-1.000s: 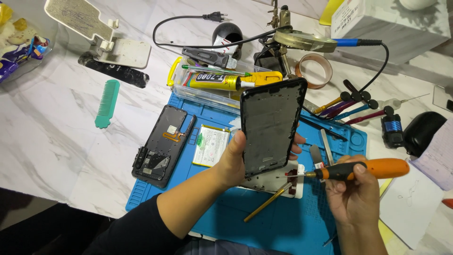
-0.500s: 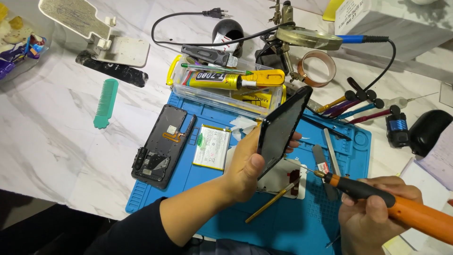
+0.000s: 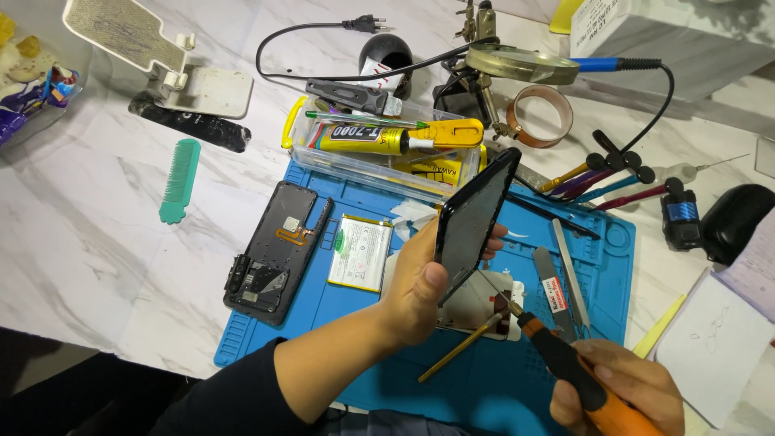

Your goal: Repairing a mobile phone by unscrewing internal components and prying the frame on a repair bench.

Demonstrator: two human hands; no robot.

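The right hand (image 3: 617,387) is cut off by the bottom edge, and so is the orange end of the screwdriver (image 3: 565,367) it holds. The black phone frame (image 3: 472,222) is tilted edge-on, so its face cannot be read. The left hand (image 3: 424,278) hides part of the white part (under the frame) (image 3: 476,311). Its tip contact is too small to tell.

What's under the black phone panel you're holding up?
Under the black phone panel in the left hand lies a white phone part on the blue mat; its upper half is covered.
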